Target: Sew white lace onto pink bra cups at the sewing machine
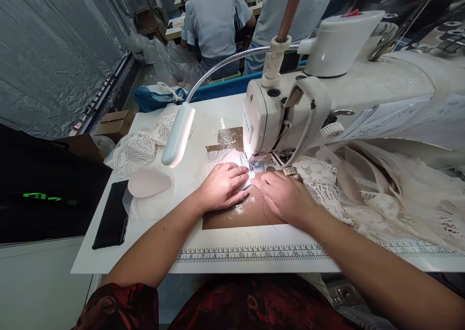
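Under the needle of a white sewing machine lies a small piece of white lace, brightly lit. My left hand rests flat on the lace just left of the needle, fingers stretched out. From the right, my right hand has its fingers curled and pressed together at the lace edge by the presser foot. What is between those fingertips is partly hidden. Brown tape covers the table under both hands, and a loose dark thread lies beside my right hand.
Lace cups and a pale oval pad lie left, near a black phone. Sheer lace fabric is heaped right. A bendable lamp arches overhead. A printed ruler runs along the front edge. Two people are beyond.
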The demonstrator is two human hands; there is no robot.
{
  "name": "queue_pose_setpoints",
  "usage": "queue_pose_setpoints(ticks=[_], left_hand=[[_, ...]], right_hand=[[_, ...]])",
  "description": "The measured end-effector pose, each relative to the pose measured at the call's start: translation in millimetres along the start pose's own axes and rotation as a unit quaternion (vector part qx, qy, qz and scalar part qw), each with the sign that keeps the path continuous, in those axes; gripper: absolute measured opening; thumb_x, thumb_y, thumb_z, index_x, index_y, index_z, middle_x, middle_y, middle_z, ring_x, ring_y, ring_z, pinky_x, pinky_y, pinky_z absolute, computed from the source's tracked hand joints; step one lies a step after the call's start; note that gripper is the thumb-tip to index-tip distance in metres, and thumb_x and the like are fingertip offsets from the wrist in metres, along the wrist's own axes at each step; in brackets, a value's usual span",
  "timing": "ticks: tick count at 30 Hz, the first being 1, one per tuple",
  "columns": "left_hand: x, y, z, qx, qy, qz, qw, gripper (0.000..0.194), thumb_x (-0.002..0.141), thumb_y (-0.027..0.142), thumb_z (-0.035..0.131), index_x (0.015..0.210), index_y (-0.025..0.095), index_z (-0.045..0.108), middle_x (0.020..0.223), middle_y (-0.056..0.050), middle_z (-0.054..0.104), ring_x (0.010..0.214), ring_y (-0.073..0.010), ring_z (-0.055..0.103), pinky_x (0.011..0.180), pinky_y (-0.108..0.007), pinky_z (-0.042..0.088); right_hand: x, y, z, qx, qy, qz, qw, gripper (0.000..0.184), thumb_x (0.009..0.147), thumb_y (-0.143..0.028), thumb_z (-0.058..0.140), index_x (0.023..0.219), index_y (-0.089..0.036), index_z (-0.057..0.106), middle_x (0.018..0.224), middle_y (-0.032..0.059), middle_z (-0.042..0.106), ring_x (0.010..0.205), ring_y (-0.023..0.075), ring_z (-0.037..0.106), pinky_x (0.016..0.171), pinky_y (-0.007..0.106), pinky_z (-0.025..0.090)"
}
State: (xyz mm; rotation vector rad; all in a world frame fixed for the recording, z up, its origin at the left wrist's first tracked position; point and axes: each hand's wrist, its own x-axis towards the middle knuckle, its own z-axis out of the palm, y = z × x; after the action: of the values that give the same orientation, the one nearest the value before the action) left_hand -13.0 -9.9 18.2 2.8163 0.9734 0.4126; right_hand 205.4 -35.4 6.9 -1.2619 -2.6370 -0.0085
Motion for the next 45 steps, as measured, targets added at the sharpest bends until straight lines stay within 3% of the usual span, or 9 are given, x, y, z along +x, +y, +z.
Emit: queue_pose_setpoints(ticks=[9, 17, 22, 32, 35, 38, 41, 43, 45], left_hand=[[-1, 4, -0.5, -0.004, 0.004, 0.034, 0.999, 0.031, 0.094, 0.03, 0.044, 0.113, 0.017, 0.064, 0.121, -0.009, 0.064, 0.105, -0.0226, 0.054, 0.09, -0.04, 0.044], [3, 2, 2.3, -0.003, 0.034, -0.012, 0.999, 0.03, 0.094, 0.03, 0.045, 0.112, 0.017, 0.065, 0.121, -0.009, 0.065, 0.104, -0.0236, 0.055, 0.09, -0.041, 0.044], [6, -2, 4.6, 0.0, 0.04, -0.037, 0.999, 0.032, 0.093, 0.031, 0.043, 0.115, 0.017, 0.064, 0.124, -0.009, 0.062, 0.107, -0.0249, 0.054, 0.092, -0.042, 0.043], [10, -11, 8.3, 0.043, 0.056, -0.138, 0.988, 0.036, 0.092, 0.032, 0.042, 0.119, 0.016, 0.06, 0.13, -0.013, 0.056, 0.121, -0.0304, 0.046, 0.098, -0.048, 0.039], [10, -16, 8.8, 0.048, 0.071, -0.174, 0.981, 0.037, 0.091, 0.033, 0.043, 0.12, 0.017, 0.059, 0.132, -0.012, 0.054, 0.122, -0.0306, 0.044, 0.1, -0.049, 0.039], [8, -20, 9.2, 0.06, 0.083, -0.206, 0.973, 0.038, 0.09, 0.034, 0.045, 0.121, 0.017, 0.058, 0.132, -0.012, 0.053, 0.121, -0.0304, 0.045, 0.1, -0.048, 0.04], [6, -25, 9.0, 0.07, 0.085, -0.239, 0.965, 0.038, 0.09, 0.035, 0.045, 0.12, 0.016, 0.059, 0.131, -0.013, 0.053, 0.12, -0.0303, 0.045, 0.1, -0.047, 0.04], [2, -28, 5.2, 0.066, 0.078, -0.259, 0.961, 0.04, 0.09, 0.038, 0.046, 0.122, 0.017, 0.057, 0.13, -0.013, 0.053, 0.12, -0.0301, 0.046, 0.1, -0.047, 0.041], [-4, -30, -4.8, 0.059, 0.072, -0.278, 0.956, 0.046, 0.088, 0.045, 0.048, 0.125, 0.018, 0.054, 0.131, -0.013, 0.053, 0.12, -0.0307, 0.046, 0.098, -0.046, 0.042]], right_hand=[[-3, 0, 0, 0.005, 0.019, -0.026, 0.999, 0.029, 0.087, -0.015, 0.045, 0.102, -0.019, 0.069, 0.079, 0.0039, 0.061, 0.072, 0.0178, 0.047, 0.067, 0.031, 0.029], [6, -5, -7, -0.009, -0.043, 0.03, 0.999, 0.037, 0.086, -0.014, 0.044, 0.116, -0.018, 0.065, 0.089, 0.0065, 0.064, 0.078, 0.0207, 0.053, 0.066, 0.031, 0.032], [10, -7, -6, -0.026, -0.036, 0.064, 0.997, 0.039, 0.085, -0.013, 0.042, 0.115, -0.02, 0.065, 0.088, 0.0072, 0.063, 0.076, 0.0213, 0.053, 0.061, 0.031, 0.031], [4, 0, -4, 0.049, -0.006, 0.044, 0.998, 0.039, 0.084, -0.011, 0.04, 0.11, -0.02, 0.068, 0.085, 0.006, 0.064, 0.071, 0.0176, 0.055, 0.06, 0.029, 0.036], [2, -1, -3, 0.152, 0.008, -0.02, 0.988, 0.033, 0.09, -0.017, 0.039, 0.106, -0.018, 0.068, 0.088, 0.0075, 0.064, 0.081, 0.0194, 0.057, 0.072, 0.031, 0.042], [-2, -5, -7, 0.29, -0.038, -0.081, 0.953, 0.031, 0.092, -0.028, 0.045, 0.114, -0.019, 0.066, 0.097, 0.0096, 0.065, 0.093, 0.0221, 0.057, 0.083, 0.037, 0.046], [-5, -10, -20, 0.411, -0.154, -0.11, 0.892, 0.042, 0.086, -0.041, 0.057, 0.124, -0.025, 0.061, 0.119, 0.0121, 0.062, 0.116, 0.0283, 0.052, 0.097, 0.046, 0.042], [-6, -14, -32, 0.484, -0.27, -0.162, 0.816, 0.052, 0.08, -0.051, 0.063, 0.126, -0.028, 0.061, 0.128, 0.0116, 0.059, 0.125, 0.0307, 0.048, 0.104, 0.048, 0.036], [-6, -17, -43, 0.547, -0.395, -0.213, 0.707, 0.058, 0.076, -0.059, 0.063, 0.123, -0.027, 0.064, 0.125, 0.0113, 0.062, 0.121, 0.0297, 0.052, 0.103, 0.043, 0.038]])
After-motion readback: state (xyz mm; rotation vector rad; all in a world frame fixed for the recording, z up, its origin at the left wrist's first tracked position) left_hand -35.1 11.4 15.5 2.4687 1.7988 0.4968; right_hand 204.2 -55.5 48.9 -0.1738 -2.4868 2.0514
